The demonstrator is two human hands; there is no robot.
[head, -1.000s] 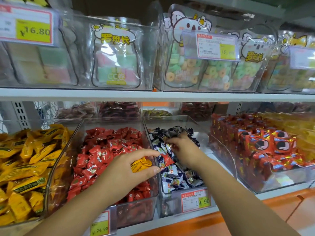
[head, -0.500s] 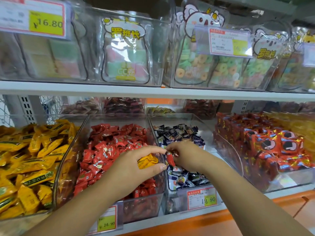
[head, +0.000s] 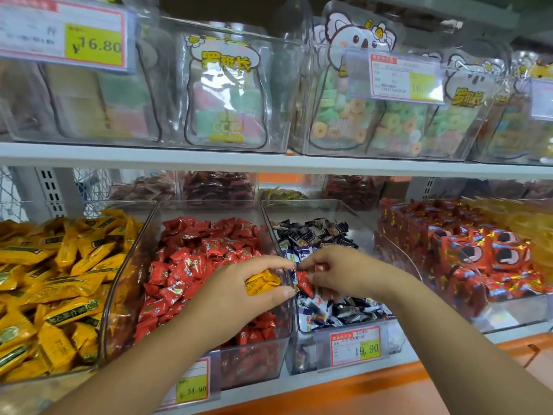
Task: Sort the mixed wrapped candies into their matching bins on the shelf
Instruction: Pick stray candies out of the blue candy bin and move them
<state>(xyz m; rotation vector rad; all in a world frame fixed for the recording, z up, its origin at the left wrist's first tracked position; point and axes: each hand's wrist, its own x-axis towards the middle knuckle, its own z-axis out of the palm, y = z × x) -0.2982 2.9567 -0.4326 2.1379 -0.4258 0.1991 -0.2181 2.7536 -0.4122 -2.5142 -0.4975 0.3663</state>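
On the shelf (head: 508,335), the red candy bin (head: 254,366) and the blue-and-white candy bin (head: 359,229) are sitting side by side. The left hand (head: 239,292) is hovering over the red bin's right edge, fingers curled round a yellow candy (head: 261,283). The right hand (head: 341,271), above the blue-and-white bin, is pinching a red candy (head: 303,283) between thumb and fingertips.

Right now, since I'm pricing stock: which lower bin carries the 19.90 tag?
The blue-candy bin, third from left, under the right hand; the neighbouring red-candy bin is tagged 24.90.
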